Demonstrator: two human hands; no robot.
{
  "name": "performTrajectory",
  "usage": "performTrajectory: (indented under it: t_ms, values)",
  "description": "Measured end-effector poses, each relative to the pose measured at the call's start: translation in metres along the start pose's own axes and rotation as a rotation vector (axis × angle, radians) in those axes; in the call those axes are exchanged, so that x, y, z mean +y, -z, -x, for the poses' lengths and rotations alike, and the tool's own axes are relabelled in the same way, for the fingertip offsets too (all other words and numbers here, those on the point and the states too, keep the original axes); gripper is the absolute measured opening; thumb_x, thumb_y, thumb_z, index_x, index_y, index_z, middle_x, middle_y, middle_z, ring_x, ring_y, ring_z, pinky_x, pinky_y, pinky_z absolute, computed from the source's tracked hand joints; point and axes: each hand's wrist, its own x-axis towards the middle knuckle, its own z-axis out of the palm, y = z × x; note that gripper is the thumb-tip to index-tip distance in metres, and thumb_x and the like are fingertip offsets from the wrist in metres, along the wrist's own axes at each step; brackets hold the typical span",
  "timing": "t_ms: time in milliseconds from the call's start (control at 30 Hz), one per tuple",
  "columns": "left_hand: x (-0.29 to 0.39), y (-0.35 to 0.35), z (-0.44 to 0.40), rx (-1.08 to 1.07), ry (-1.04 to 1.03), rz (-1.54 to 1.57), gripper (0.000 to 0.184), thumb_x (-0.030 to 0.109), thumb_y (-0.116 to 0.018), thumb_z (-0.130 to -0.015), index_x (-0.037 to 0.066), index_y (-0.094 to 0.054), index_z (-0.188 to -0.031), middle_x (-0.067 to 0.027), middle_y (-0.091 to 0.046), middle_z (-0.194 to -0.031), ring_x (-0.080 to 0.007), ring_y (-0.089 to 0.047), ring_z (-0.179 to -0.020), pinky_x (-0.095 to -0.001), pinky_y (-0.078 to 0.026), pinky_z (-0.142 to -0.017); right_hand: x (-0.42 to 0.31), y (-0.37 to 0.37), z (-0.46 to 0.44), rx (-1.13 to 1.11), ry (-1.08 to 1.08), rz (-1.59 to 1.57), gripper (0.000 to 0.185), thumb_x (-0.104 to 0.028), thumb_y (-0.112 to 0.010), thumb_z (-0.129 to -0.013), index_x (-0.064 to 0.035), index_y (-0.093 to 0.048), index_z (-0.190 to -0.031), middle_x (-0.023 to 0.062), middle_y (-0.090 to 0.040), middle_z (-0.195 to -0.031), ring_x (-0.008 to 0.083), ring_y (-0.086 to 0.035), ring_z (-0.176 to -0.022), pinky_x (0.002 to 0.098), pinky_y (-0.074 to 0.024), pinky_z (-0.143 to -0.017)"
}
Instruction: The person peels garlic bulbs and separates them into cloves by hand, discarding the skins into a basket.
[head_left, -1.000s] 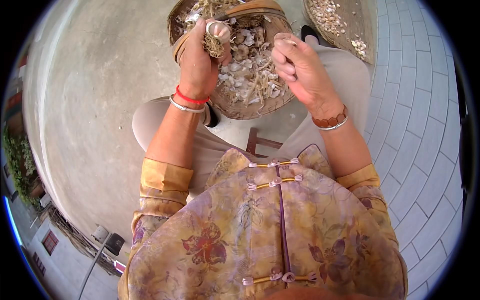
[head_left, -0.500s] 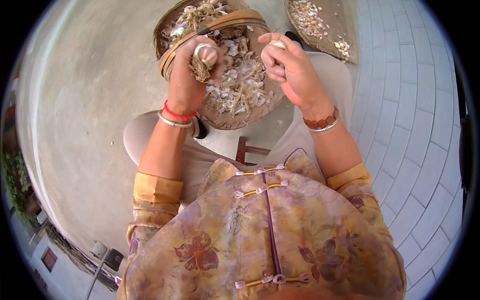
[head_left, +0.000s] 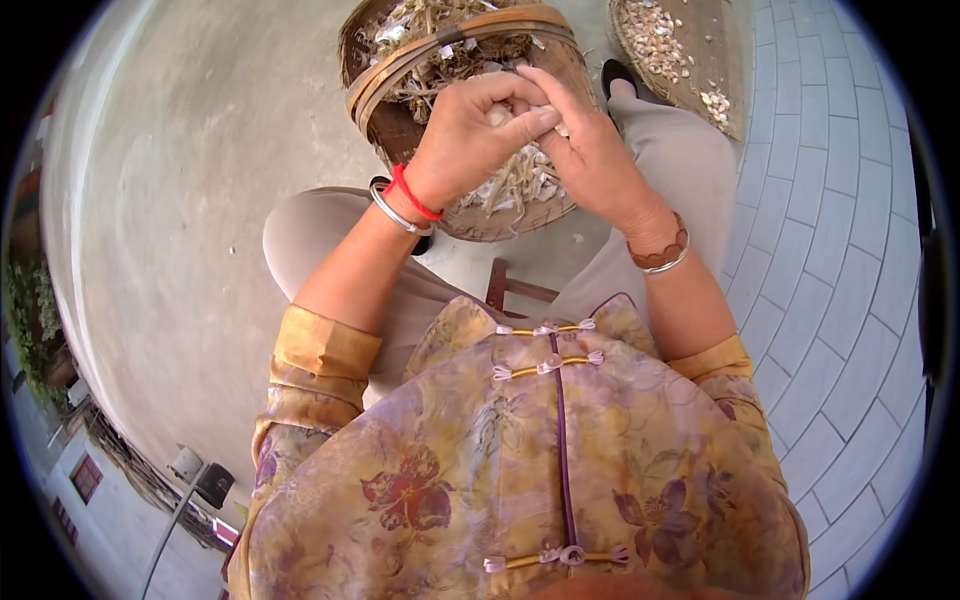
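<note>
Above the handled wicker basket [head_left: 487, 224], my two hands meet at the fingertips. My left hand [head_left: 475, 135], with a red cord at its wrist, is closed around a pale garlic bulb [head_left: 497, 115], mostly hidden by the fingers. My right hand [head_left: 592, 160] is closed against it, its thumb and fingers pressed on a small pale piece that looks like garlic [head_left: 561, 129]. Dry stalks and white papery skins [head_left: 515, 185] fill the basket under the hands.
A flat woven tray [head_left: 700, 82] with several loose cloves stands at the top right, beside a black shoe [head_left: 617, 75]. The basket's arched handle [head_left: 460, 38] rises behind the hands. Part of a wooden stool [head_left: 497, 283] shows between the knees.
My hands were apart, the left holding the bulb and the right a pale piece. They have come together over the basket, and the bulb is now largely covered.
</note>
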Motion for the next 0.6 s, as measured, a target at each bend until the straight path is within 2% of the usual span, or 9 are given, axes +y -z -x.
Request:
performTrajectory:
  t_ms: [100,133,200,300,367,433,467,567,600]
  values:
    - [-0.005,-0.004,0.001,0.072,-0.127,-0.008,0.013,0.013,-0.069,-0.083,0.0,-0.067,-0.085,-0.0053,-0.061,-0.071,-0.0103,-0.053,-0.065,-0.0257,-0.044,-0.06,0.002,0.0,0.0,-0.018,-0.001,-0.036,0.048,-0.008,-0.051,-0.09,-0.0009,-0.04,-0.136,0.022,-0.058,-0.121,0.0344,-0.056,-0.114,0.0382,-0.044,-0.094]
    - [-0.005,-0.003,0.001,0.075,-0.127,-0.008,0.013,0.013,-0.069,-0.083,0.0,-0.067,-0.085,-0.0053,-0.061,-0.071,-0.0103,-0.053,-0.065,-0.0257,-0.044,-0.06,0.003,0.0,0.0,-0.009,0.046,-0.033,0.048,-0.008,-0.051,-0.09,-0.0013,-0.04,-0.136,0.0221,-0.056,-0.124,0.0338,-0.054,-0.117,0.0382,-0.0432,-0.096]
    - [-0.003,-0.001,0.002,0.051,-0.126,-0.144,0.013,0.012,-0.065,-0.089,-0.001,-0.065,-0.089,0.0018,-0.06,-0.074,-0.0048,-0.052,-0.07,-0.0209,-0.043,-0.062,0.004,-0.002,0.0,-0.022,0.04,-0.063,0.048,-0.007,-0.051,-0.09,-0.0017,-0.04,-0.136,0.0217,-0.056,-0.124,0.0338,-0.054,-0.118,0.0381,-0.0427,-0.097]
    - [0.001,0.0,0.003,0.026,-0.049,-0.095,0.014,0.012,-0.066,-0.088,-0.001,-0.063,-0.087,0.0014,-0.058,-0.072,-0.0044,-0.049,-0.068,-0.0215,-0.042,-0.06,-0.001,-0.001,-0.002,-0.037,0.004,-0.121,0.047,-0.007,-0.051,-0.09,-0.0022,-0.041,-0.136,0.021,-0.056,-0.125,0.0329,-0.054,-0.118,0.0376,-0.0427,-0.097]
    - [0.004,-0.002,0.002,0.016,-0.098,-0.121,0.016,0.014,-0.065,-0.088,-0.002,-0.063,-0.088,0.0011,-0.058,-0.071,-0.0045,-0.048,-0.067,-0.0218,-0.042,-0.059,0.0,-0.002,-0.002,-0.043,-0.025,-0.153,0.047,-0.006,-0.051,-0.09,-0.0023,-0.041,-0.135,0.0206,-0.056,-0.125,0.032,-0.054,-0.118,0.0372,-0.0433,-0.096]
    - [0.008,0.0,0.001,0.007,-0.146,-0.148,0.017,0.015,-0.065,-0.088,-0.002,-0.062,-0.088,0.0009,-0.057,-0.071,-0.0047,-0.047,-0.066,-0.0221,-0.041,-0.058,0.008,-0.005,-0.004,0.016,0.032,-0.085,0.046,-0.006,-0.052,-0.09,-0.0022,-0.042,-0.135,0.0195,-0.061,-0.116,0.0319,-0.059,-0.109,0.0364,-0.0463,-0.091]
    - [0.011,0.003,0.001,-0.049,-0.087,-0.208,0.02,0.018,-0.064,-0.089,-0.002,-0.062,-0.089,0.0005,-0.057,-0.071,-0.0051,-0.048,-0.067,-0.0226,-0.042,-0.059,0.009,-0.005,-0.003,0.015,0.03,-0.085,0.046,-0.006,-0.052,-0.09,-0.0022,-0.042,-0.135,0.0195,-0.061,-0.116,0.0319,-0.059,-0.109,0.0364,-0.0463,-0.091]
    - [-0.003,0.003,0.002,-0.067,-0.03,-0.211,0.025,0.022,-0.06,-0.092,-0.002,-0.062,-0.091,-0.0002,-0.057,-0.071,-0.0063,-0.048,-0.066,-0.0237,-0.043,-0.06,0.006,-0.007,-0.001,-0.038,-0.041,0.023,0.045,-0.008,-0.052,-0.092,-0.0018,-0.04,-0.135,0.016,-0.066,-0.106,0.025,-0.064,-0.098,0.0329,-0.0495,-0.082]
    - [-0.004,0.001,0.001,-0.031,-0.036,-0.153,0.026,0.023,-0.058,-0.094,-0.003,-0.062,-0.091,-0.0004,-0.057,-0.071,-0.0069,-0.048,-0.066,-0.0243,-0.043,-0.06,0.006,-0.011,0.0,0.006,-0.084,-0.149,0.042,-0.01,-0.051,-0.094,-0.0012,-0.042,-0.134,0.0126,-0.066,-0.099,0.0194,-0.064,-0.091,0.0305,-0.0494,-0.077]
